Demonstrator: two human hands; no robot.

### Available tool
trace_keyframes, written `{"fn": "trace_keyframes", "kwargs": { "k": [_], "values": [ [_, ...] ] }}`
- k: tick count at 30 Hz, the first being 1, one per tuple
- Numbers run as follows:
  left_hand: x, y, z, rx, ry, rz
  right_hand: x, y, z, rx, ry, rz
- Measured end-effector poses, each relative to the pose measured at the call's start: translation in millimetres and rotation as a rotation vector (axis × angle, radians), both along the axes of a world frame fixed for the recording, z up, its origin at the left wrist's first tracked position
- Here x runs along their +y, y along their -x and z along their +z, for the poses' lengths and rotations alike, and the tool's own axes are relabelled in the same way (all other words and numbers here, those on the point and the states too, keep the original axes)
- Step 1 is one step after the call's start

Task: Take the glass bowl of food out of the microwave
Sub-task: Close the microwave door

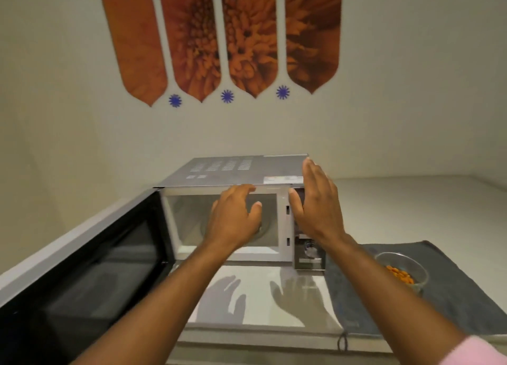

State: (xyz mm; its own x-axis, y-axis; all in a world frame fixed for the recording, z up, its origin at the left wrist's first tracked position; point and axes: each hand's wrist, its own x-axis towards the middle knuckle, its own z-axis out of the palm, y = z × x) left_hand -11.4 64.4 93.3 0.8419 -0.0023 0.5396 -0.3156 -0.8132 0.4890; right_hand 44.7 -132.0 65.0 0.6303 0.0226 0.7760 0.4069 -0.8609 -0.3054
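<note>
A silver microwave (233, 170) stands on the counter with its dark-glass door (90, 257) swung wide to the left. Its white cavity shows a glass turntable (264, 231) with nothing on it. My left hand (234, 219) hovers in front of the cavity opening, fingers apart, holding nothing. My right hand (318, 205) is raised beside the control panel, flat and open. The glass bowl (402, 268) with orange food pieces sits on a grey towel (452, 296) to the right of the microwave, apart from both hands.
The white counter (411, 208) stretches to the right behind the towel. A wall with orange flower panels (219, 35) rises behind the microwave. The open door blocks the left side. The control panel knob (310, 251) lies below my right hand.
</note>
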Motion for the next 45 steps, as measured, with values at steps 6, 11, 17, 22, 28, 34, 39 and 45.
{"fn": "trace_keyframes", "kwargs": {
  "k": [6,11,17,22,28,34,39,45],
  "values": [
    [83,15,33,0.145,-0.333,0.368,10,-15,-7,0.096,0.281,-0.154],
    [137,35,48,0.322,-0.467,0.595,13,-15,-8,0.101,0.319,-0.206],
    [165,48,58,0.485,-0.453,0.584,15,-12,-6,0.127,0.297,-0.192],
    [167,53,76,0.541,-0.444,0.479,13,-12,-5,0.132,0.280,-0.157],
    [165,49,83,0.551,-0.416,0.399,7,-14,-3,0.157,0.269,-0.116],
    [155,41,77,0.497,-0.398,0.312,2,-17,1,0.131,0.247,-0.060],
    [141,33,70,0.460,-0.360,0.206,-5,-15,8,0.163,0.241,-0.027],
    [128,11,55,0.375,-0.336,0.144,-14,-6,23,0.268,0.178,0.093]
  ]
}}
